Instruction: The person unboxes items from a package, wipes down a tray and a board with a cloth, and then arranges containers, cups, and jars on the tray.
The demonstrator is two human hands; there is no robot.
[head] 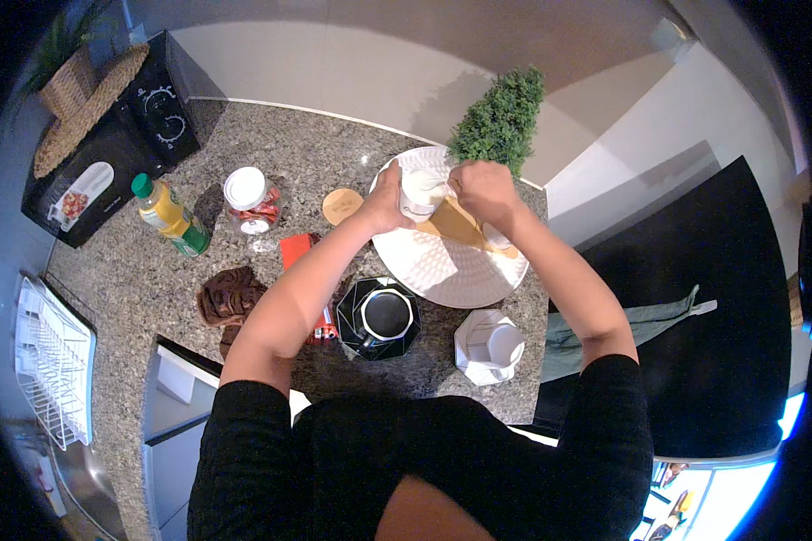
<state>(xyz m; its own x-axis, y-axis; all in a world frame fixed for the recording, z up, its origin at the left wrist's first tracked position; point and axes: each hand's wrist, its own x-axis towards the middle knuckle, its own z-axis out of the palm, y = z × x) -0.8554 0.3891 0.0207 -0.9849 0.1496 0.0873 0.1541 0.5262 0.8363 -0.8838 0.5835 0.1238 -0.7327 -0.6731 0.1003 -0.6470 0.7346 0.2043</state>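
My left hand [386, 201] is wrapped round the side of a small white cup or jar [419, 199] with pale contents. At its rim, the fingers of my right hand [482, 189] are bent together; a thin pale item seems to be between them, too small to name. Beneath both hands lies a large white textured round tray [440, 274] with a wooden board [455, 223] on it. Another small pale item [495, 237] is partly hidden by my right forearm. A round wooden lid or coaster [342, 205] rests on the granite counter, left of the tray.
A black cup [387, 314] and a white cup [505, 345] stand on faceted saucers nearer me. Leftward are a lidded jar [252, 199], a green-capped bottle [170, 215], a brown cloth [230, 296] and a red packet [296, 249]. A bushy plant [501, 118] stands behind the tray.
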